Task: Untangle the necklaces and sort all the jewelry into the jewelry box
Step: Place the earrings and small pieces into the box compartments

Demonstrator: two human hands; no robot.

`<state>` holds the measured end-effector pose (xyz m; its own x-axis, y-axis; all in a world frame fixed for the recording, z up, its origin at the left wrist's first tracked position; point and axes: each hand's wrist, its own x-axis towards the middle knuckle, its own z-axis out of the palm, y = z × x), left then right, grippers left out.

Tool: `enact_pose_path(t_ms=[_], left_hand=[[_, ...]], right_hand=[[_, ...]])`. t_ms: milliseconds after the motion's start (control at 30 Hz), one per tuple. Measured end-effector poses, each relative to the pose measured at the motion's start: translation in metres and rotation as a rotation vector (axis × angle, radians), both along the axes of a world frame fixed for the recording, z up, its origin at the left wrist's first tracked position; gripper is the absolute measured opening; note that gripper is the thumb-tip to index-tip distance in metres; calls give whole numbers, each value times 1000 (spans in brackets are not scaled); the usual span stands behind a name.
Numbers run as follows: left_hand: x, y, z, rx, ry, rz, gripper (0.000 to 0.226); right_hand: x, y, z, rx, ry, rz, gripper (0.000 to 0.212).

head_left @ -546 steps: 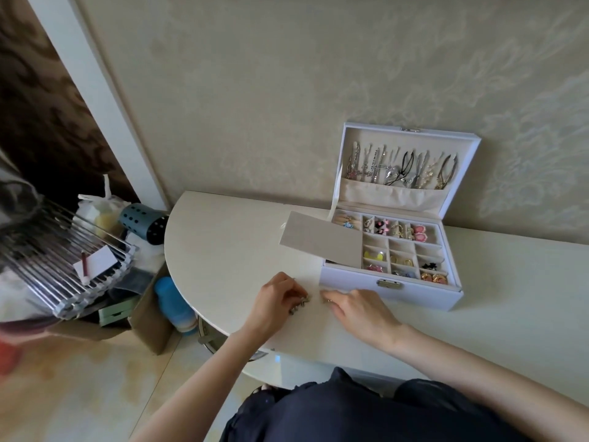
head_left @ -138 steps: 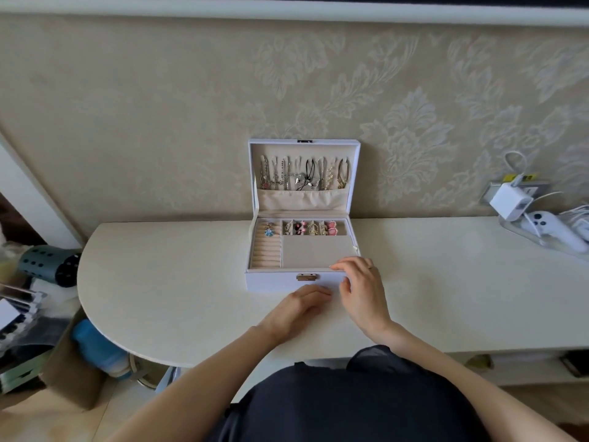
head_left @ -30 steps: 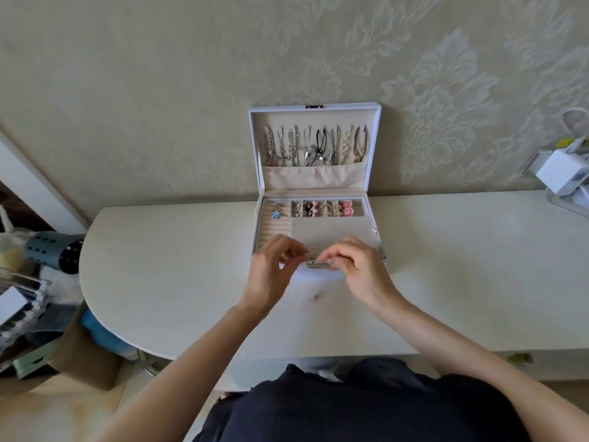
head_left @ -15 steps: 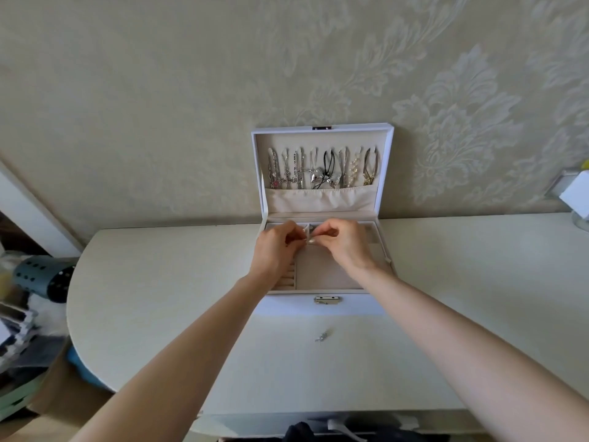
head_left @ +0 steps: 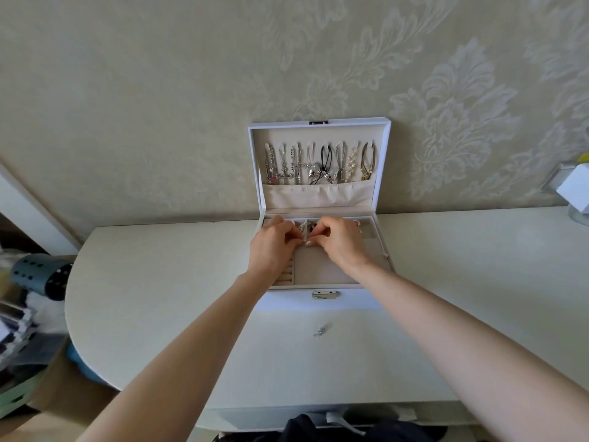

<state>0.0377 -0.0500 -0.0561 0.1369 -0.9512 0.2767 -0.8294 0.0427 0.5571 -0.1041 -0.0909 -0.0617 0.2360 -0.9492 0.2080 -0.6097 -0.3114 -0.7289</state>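
Both my hands are reached forward over the open jewelry box [head_left: 322, 303]. My left hand [head_left: 271, 247] and right hand [head_left: 341, 244] are brought together, fingertips meeting over the small compartments at the far edge of the tray. They appear pinched on one small piece between them; it is too small to identify, and I cannot tell which compartment it is meant for.

One loose piece of jewelry [head_left: 319, 331] lies on the table [head_left: 159, 282], nearer to me than both hands, just in front of the box's clasp [head_left: 325, 295]. It is silver-toned, tiny and irregular in outline; I cannot tell its type.

Handling assessment: I judge it very light, rigid and slippery against the smooth tabletop. A fingertip pinch across its middle should serve best; a flat press risks sliding it.

Necklaces [head_left: 318, 164] hang in a row in the raised lid beyond my hands, separated, their lower ends tucked in the fabric pocket [head_left: 318, 194]. The wide padded section under my wrists is bare.
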Motion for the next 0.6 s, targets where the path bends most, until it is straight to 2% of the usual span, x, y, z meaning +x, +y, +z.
enact_pose_path(t_ms=[467,600], left_hand=[[-2,3,-3,-32,-93,-4,11],[-3,3,-1,-22,-100,-11,9]], right_hand=[[-2,-1,-2,-86,55,41,4],[-2,-3,-2,-24,3,39,5]])
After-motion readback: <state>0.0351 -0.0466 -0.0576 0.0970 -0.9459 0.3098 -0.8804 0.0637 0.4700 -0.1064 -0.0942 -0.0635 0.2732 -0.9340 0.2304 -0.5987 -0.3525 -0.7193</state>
